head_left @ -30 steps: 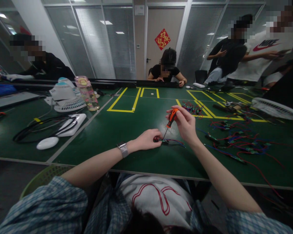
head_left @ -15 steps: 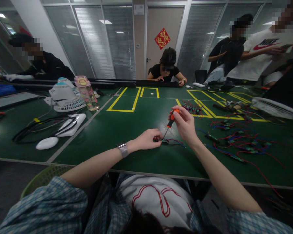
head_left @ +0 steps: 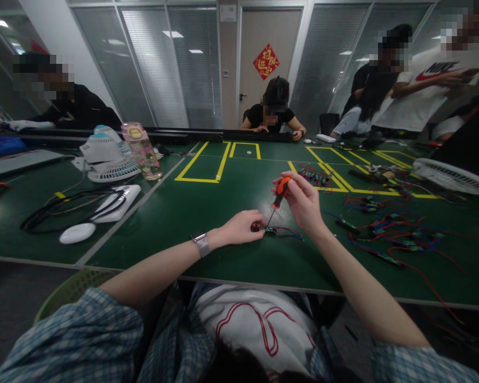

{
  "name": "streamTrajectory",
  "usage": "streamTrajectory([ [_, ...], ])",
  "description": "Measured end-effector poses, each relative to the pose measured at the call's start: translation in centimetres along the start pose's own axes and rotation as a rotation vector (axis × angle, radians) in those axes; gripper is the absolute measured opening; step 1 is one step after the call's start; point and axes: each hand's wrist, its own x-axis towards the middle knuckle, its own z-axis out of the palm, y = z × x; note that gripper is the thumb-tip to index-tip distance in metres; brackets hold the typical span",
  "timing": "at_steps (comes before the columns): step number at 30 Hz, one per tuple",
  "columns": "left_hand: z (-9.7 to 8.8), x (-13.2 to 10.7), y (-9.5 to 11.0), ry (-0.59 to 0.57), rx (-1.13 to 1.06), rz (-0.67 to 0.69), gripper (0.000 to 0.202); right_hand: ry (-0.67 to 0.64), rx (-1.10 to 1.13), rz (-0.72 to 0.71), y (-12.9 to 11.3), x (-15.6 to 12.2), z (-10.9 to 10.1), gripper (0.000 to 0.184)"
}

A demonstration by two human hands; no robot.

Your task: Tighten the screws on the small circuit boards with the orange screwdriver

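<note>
Right hand (head_left: pixel 304 203) grips screwdriver (head_left: pixel 281 188); left hand (head_left: pixel 244 226) steadies board (head_left: pixel 270 230) on table (head_left: pixel 223 199), wires (head_left: pixel 290 232) trailing. Board likely light, stiff, fragile: take edges, not wires. Tip contact too small to confirm.

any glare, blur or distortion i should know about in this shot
Head view: rather dim, with bright light patches showing on the glass panels; head view: wide-angle stretch, those panels leaning outward toward the top; head view: the screwdriver reads clearly, but the circuit board by the left hand is too small for fine detail.
</note>
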Motion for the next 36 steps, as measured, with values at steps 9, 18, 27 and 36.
streamTrajectory([
  [9, -0.07, 0.03, 0.12, -0.002, 0.019, -0.006, 0.006, 0.037, -0.066, -0.008, 0.38, 0.14, -0.27, 0.020],
  [18, -0.02, 0.00, -0.11, 0.001, 0.021, 0.009, 0.006, 0.027, 0.049, 0.047, 0.19, 0.18, 0.27, 0.021],
  [27, -0.08, 0.01, 0.01, -0.004, 0.008, 0.011, 0.005, -0.065, 0.194, 0.147, -0.28, 0.33, 0.26, 0.025],
  [36, -0.02, -0.01, 0.02, -0.010, 0.021, -0.007, 0.008, -0.073, 0.177, 0.154, -0.54, 0.23, 0.64, 0.027],
])
